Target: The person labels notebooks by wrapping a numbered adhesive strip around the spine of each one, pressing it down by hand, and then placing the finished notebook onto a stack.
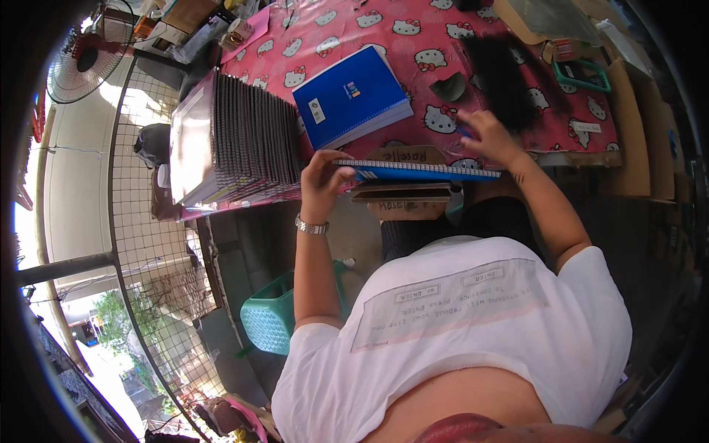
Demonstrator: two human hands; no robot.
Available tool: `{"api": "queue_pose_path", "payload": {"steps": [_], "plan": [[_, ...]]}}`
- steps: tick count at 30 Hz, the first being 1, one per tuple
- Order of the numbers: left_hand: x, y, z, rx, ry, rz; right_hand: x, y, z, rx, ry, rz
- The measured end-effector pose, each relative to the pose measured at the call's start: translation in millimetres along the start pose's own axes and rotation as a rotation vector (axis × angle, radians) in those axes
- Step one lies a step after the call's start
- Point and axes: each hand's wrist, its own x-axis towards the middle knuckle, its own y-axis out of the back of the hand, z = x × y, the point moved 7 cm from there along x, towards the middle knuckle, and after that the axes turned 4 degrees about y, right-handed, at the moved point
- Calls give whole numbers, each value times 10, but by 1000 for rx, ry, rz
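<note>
My left hand, wearing a metal watch, pinches the left end of a blue spiral notebook held nearly edge-on, its wire binding along the top. My right hand is raised beyond the notebook's right end, fingers curled together. A small blue bit shows at those fingertips, too blurred to name. Behind and below the notebook are brown cardboard pieces with handwriting. Farther off, more blue notebooks lie stacked on the pink patterned tablecloth.
A tall stack of spiral-bound books stands at the left. A bundle of thin black strands and a dark curved piece lie at the right, near a teal tray. A green plastic stool and a fan are on the left.
</note>
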Motion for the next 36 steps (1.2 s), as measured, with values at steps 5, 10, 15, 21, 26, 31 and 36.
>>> {"api": "queue_pose_path", "payload": {"steps": [5,10,15,21,26,31,36], "plan": [[60,-60,34,120,-71,-25,101,1702,-535,651,-90,677],[36,71,-97,72,-13,63,248,1430,-2264,537,389,212],[6,-37,97,188,-127,224,386,358,-2477,384,306,174],[-127,4,56,424,-194,404,393,228,-2584,224,292,181],[-202,-72,141,459,-244,419,409,-19,-2393,1025,-141,-214],[-231,-53,429,634,-370,433,264,-100,-2538,1549,-229,-413],[-372,1350,1349,556,-305,1005,337,541,-1856,797,43,-61]]}}
